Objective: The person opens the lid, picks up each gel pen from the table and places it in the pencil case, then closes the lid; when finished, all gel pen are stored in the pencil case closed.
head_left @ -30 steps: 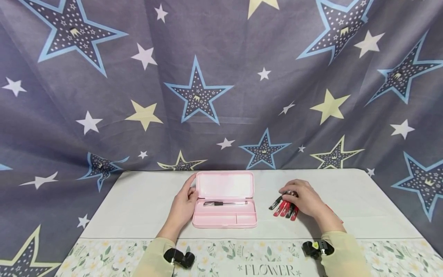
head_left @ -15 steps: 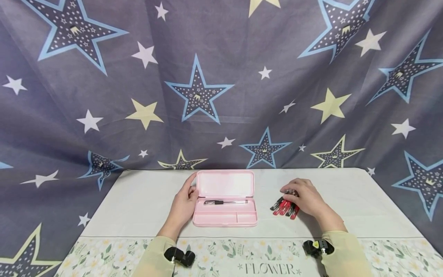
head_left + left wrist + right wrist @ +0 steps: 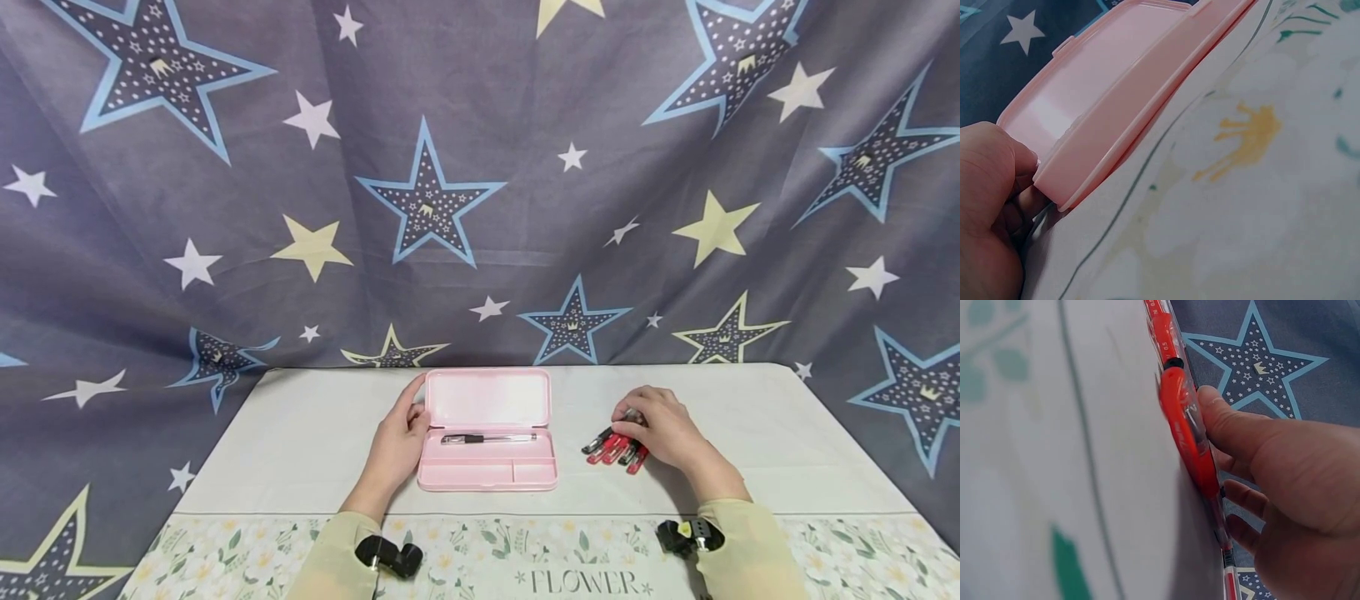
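Note:
An open pink pencil case [image 3: 487, 475] lies on the table, lid raised at the back. One capped black gel pen [image 3: 465, 438] is in its long rear compartment. My left hand [image 3: 397, 450] holds the case's left side; in the left wrist view, the thumb and fingers [image 3: 1022, 156] meet its corner. To the right, my right hand [image 3: 663, 429] grips a fanned bunch of red and black gel pens [image 3: 617, 450] near their far ends. Close up, a red pen [image 3: 1188, 431] lies before the thumb [image 3: 1229, 425], while the fingers curl behind. Their exact contact is partly hidden.
A white cloth with a flowered front band [image 3: 450, 542] covers the table. Behind it hangs a dark star-patterned curtain [image 3: 525, 233]. The case's front has two smaller compartments.
The pens' near ends have shifted slightly left, and my right hand's fingertips slightly right. The left hand and the pencil case stay in place.

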The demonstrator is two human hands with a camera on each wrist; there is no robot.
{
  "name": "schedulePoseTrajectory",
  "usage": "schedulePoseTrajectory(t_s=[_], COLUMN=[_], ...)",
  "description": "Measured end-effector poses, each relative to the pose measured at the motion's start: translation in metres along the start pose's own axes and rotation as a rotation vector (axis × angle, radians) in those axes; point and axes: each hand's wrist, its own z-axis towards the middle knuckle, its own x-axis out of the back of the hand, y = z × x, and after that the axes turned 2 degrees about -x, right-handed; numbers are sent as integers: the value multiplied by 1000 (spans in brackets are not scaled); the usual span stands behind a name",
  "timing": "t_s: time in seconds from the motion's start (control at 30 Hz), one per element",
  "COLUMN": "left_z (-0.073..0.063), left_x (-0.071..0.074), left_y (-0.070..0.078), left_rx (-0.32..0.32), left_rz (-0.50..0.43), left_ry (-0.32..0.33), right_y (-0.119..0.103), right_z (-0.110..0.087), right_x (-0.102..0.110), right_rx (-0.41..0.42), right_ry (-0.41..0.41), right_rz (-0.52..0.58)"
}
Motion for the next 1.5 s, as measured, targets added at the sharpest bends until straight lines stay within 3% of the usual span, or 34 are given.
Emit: schedulePoseTrajectory(t_s=[0.43,0.63,0.9,1.2,1.5], left_z=[-1,-1,0,-1,-1], left_x=[1,0,0,0,0], left_y=[2,0,-2,-1,0], left_rx=[1,2,-5,-14,-12], left_rz=[12,10,6,2,3], left_ry=[-4,-4,0,0,2], right_y=[6,7,-2,-8,-14], right_z=[1,4,8,10,12], right_x=[-4,-3,3,7,4], right_rx=[10,26,-61,-63,1], right_ry=[-4,51,69,116,94], right_rz=[68,79,127,226,282])
